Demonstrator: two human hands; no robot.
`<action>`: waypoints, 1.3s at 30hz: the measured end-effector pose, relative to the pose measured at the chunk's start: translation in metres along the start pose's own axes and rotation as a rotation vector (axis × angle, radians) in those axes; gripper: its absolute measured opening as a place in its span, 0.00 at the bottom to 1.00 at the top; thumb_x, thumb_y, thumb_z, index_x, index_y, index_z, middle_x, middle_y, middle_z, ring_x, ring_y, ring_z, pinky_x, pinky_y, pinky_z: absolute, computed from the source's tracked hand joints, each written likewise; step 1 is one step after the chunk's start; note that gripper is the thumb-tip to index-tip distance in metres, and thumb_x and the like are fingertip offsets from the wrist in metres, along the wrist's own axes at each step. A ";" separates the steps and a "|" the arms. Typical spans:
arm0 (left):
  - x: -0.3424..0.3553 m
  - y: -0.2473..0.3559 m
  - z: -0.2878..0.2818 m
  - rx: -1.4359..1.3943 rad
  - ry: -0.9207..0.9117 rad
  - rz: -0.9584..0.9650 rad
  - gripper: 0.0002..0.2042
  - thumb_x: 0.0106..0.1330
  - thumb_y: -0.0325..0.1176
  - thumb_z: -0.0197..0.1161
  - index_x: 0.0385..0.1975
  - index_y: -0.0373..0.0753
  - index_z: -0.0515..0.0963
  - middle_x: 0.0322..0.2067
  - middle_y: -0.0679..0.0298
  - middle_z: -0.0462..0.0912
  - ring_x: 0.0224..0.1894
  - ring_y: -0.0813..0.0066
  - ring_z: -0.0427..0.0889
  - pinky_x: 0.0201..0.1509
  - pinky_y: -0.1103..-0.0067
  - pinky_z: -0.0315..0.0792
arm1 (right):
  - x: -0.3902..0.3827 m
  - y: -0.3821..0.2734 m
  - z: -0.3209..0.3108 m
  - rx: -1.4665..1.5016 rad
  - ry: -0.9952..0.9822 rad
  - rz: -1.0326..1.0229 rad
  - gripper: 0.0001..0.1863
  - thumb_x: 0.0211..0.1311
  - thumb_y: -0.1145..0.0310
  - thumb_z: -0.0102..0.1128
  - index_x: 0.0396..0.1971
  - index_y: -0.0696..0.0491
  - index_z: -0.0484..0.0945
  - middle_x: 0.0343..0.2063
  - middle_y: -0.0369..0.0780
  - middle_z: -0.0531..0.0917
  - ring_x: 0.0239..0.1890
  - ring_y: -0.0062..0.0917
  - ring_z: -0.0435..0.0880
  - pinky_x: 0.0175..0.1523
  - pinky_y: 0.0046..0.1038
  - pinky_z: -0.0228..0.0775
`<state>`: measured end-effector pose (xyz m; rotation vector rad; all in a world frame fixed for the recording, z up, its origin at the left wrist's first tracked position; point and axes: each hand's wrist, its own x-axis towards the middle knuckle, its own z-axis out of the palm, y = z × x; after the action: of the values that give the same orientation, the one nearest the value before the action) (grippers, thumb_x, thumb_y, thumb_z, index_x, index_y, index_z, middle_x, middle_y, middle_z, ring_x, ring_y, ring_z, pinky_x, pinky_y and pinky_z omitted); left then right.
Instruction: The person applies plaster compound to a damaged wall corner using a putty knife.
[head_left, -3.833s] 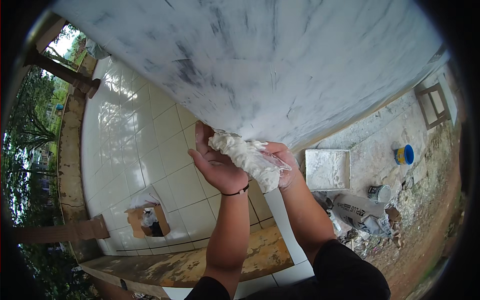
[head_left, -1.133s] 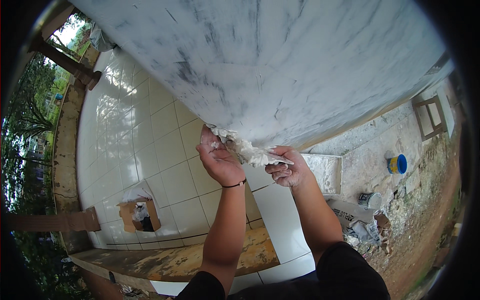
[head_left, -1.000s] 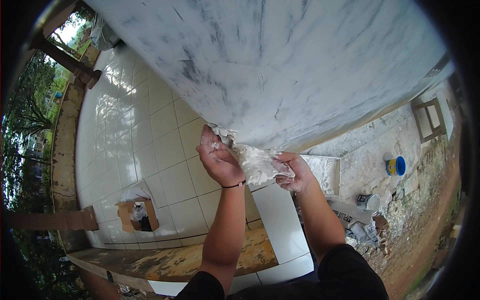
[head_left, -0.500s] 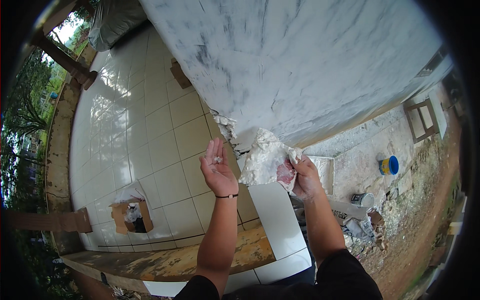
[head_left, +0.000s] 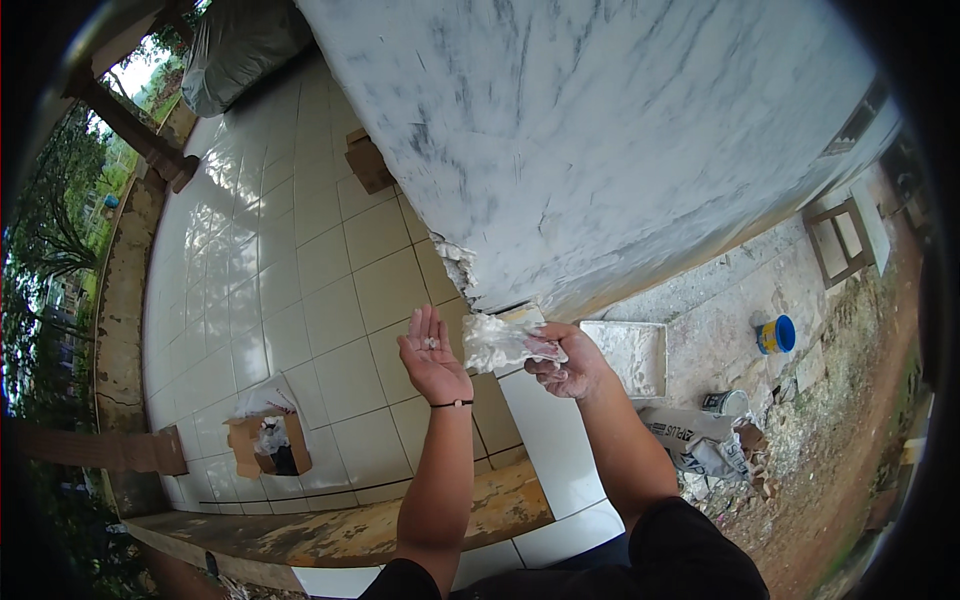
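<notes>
"While the left hand (head_left: 436,365) lies palm-up, fingers extended, with white crumbs (head_left: 432,343) on it, what's the right hand (head_left: 565,362) doing?"

"Pinching the paste-coated spreader (head_left: 505,343) by its right end, at two o'clock from the left hand, presumably to keep clear of most paste. That bare palm could catch drips."

"Anything nearby?"

"Ragged wall corner (head_left: 458,265) at eleven from the spreader; the wall (head_left: 600,140) bars reach at one. Tray (head_left: 655,358): right hand's three. Cardboard box (head_left: 243,442): left hand's eight."
</notes>
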<state>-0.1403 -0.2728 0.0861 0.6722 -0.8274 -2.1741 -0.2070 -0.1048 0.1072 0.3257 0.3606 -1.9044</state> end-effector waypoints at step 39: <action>0.063 -0.012 0.053 -0.154 -0.150 0.068 0.35 0.61 0.58 0.34 0.50 0.27 0.63 0.51 0.51 0.67 0.55 0.62 0.64 0.59 0.71 0.54 | 0.063 -0.036 0.064 0.342 0.275 -0.012 0.11 0.56 0.65 0.41 0.19 0.54 0.67 0.14 0.34 0.69 0.12 0.16 0.67 0.10 0.11 0.58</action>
<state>-0.2196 -0.2953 0.0996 0.4023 -0.7382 -2.2200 -0.2661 -0.1718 0.1448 0.8197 0.2149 -1.9340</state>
